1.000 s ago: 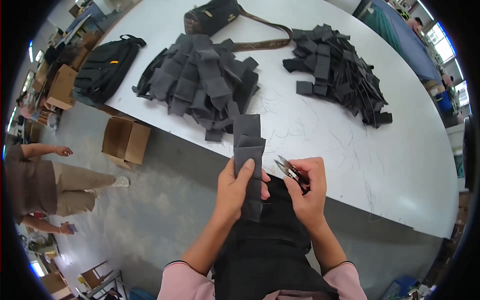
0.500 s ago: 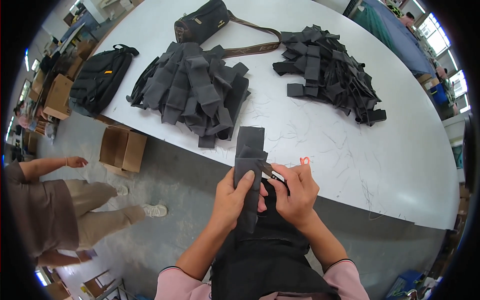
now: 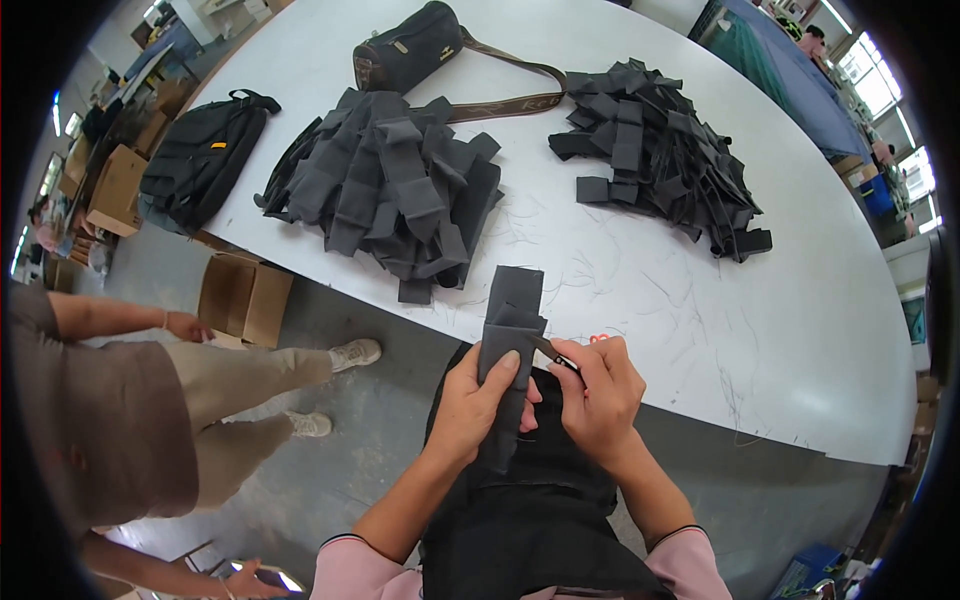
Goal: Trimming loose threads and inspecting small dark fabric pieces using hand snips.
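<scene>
Compared with half a second ago, the dark grey fabric strip (image 3: pixel 508 345) stands a little lower against the desk edge, and the right hand (image 3: pixel 597 392) has brought its small thread snips (image 3: pixel 551 352) in against the strip's right edge, where a second ago they were held out to the side. That reads as the snips being set to a loose thread on the strip, a trimming step in progress rather than finished.

The left hand (image 3: pixel 478 400) is clenched around the strip's middle, thumb on the front face, holding it upright at the near edge of the white desk (image 3: pixel 800 330), in front of the person's dark apron. The right hand's fingers are closed around the snips, their tip touching the fabric.

Farther back on the desk lie two heaps: a pile of grey strips (image 3: pixel 390 190) to the left and a pile of black pieces (image 3: pixel 660 150) to the right, well apart from the hands. A dark shoulder bag (image 3: pixel 410 55) sits at the far side, and a black backpack (image 3: pixel 200 160) at the left edge. Loose threads litter the desk top. Another person (image 3: pixel 110 400) stands on the floor to the left, beside an open cardboard box (image 3: pixel 245 298); nothing blocks the hands.
</scene>
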Available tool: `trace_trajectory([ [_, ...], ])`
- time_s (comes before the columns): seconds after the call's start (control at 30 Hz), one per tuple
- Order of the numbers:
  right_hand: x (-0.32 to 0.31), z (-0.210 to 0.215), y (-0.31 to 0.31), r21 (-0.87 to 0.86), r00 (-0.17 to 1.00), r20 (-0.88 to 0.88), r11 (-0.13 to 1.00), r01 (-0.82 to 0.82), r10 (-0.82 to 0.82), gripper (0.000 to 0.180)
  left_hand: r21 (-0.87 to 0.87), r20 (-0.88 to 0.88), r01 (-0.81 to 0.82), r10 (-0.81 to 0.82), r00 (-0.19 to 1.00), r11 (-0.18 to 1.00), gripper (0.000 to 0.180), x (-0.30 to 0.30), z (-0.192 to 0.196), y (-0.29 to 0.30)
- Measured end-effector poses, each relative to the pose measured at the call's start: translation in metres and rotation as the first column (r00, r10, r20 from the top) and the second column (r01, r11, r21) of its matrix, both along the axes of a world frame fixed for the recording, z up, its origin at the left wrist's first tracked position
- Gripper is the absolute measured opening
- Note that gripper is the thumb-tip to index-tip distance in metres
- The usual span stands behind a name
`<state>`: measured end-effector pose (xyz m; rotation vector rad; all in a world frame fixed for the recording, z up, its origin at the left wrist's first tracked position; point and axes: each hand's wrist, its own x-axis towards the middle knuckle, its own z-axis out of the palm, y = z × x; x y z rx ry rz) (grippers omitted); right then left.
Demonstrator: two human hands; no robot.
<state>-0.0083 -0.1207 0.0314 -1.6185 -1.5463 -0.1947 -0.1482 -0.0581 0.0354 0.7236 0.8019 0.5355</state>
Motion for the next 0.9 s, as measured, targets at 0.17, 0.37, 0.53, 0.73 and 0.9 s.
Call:
trace_trajectory([
  [0.17, -0.001, 0.001, 0.008, -0.047, 0.998, 0.035, 0.998, -0.047, 0.049, 0.028, 0.052, -0.016, 0.057, -0.057, 0.998, 0.997, 0.031, -0.006, -0.005, -0.001],
  [0.37, 0.0, -0.006, 0.013, -0.011, 0.994, 0.089, 0.998, -0.056, 0.057, 0.029, -0.232, 0.196, 0.095, -0.049, 0.979, 0.968, 0.047, -0.017, -0.016, 0.006],
  [0.53, -0.001, -0.007, 0.012, -0.065, 0.993, 0.048, 0.993, -0.1, 0.103, 0.029, -0.234, 0.201, 0.1, -0.053, 0.978, 0.967, 0.046, -0.014, -0.018, 0.006],
  [0.73, 0.002, -0.009, 0.01, -0.085, 0.991, -0.066, 0.989, -0.121, 0.116, 0.03, -0.247, 0.118, 0.115, -0.088, 0.989, 0.962, 0.042, -0.01, -0.015, 0.003],
  [0.9, 0.002, -0.012, 0.004, -0.081, 0.996, -0.04, 0.993, -0.082, 0.079, 0.03, -0.25, 0.113, 0.123, -0.098, 0.989, 0.96, 0.041, -0.007, -0.013, 0.003],
])
